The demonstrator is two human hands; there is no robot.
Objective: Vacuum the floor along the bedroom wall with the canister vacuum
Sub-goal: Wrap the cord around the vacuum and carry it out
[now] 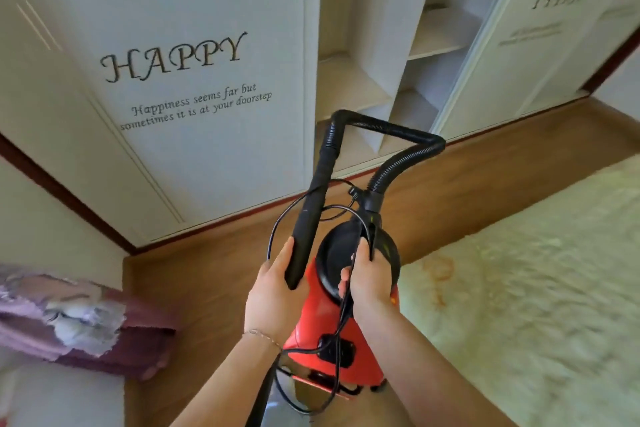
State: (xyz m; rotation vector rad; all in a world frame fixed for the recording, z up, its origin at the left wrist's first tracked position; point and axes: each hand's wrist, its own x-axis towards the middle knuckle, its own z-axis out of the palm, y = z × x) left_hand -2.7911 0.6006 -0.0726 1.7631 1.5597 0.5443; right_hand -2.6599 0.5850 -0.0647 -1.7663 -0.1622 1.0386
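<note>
The red plastic canister vacuum (325, 326) is in the lower centre of the frame. The right hand (370, 277) grips its round black top together with the thin black cord (273, 236). Just beside it, the left hand (273, 291) holds the smooth black nozzle tube (308, 229). The two hands are a little apart. The ribbed hose (398, 132) bends in a loop above them.

Under the vacuum lies a wooden floor (485, 184), and at the right a pale shaggy rug (536, 288). Behind stands a white wardrobe door (207, 10) with the word "HAPPY", and beside it are open shelves (440, 31). Purple bedding (104, 333) at the lower left is blurred and cut off. The arms partly hide the lower end of the vacuum.
</note>
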